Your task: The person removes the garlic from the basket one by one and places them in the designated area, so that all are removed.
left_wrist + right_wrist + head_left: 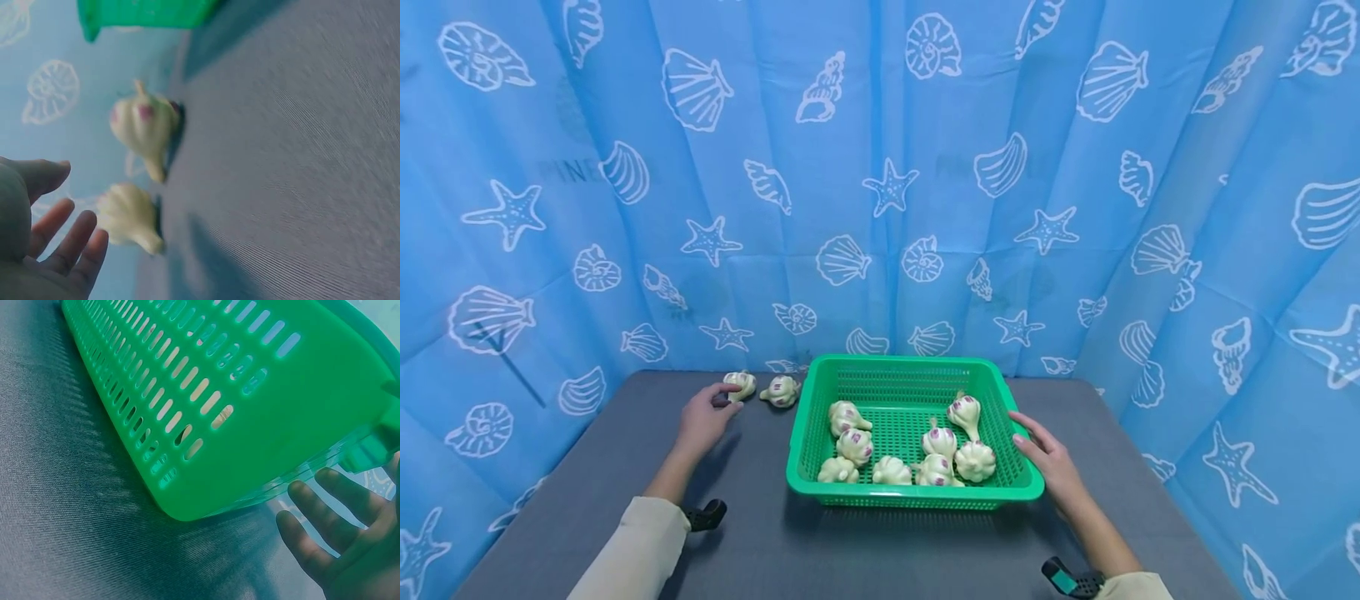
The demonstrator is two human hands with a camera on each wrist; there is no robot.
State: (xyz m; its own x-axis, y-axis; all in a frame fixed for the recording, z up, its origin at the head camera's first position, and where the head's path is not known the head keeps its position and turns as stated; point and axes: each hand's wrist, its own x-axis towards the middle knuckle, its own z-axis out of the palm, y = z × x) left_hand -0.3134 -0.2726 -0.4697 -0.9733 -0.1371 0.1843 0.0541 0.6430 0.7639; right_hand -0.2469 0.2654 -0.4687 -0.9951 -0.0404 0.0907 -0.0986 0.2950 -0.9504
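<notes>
Head view: my left hand (703, 419) reaches left of the green basket (820, 467), fingertips at the nearer garlic bulb (741, 384); a second bulb (781, 391) lies beside it. My right hand (1048, 457) rests relaxed, fingers straight, at the basket's right rim. Faint curtain lettering "PIN", cut off.

Left wrist: fingers spread, holding nothing, just short of the bulb.

Right wrist: fingers straight under the rim; bulbs hidden.

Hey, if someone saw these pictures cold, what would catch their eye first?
Probably the bright green basket in the middle of the grey table, with garlic bulbs inside. Next, two more bulbs lie outside at the back left, where the left hand reaches.
</notes>
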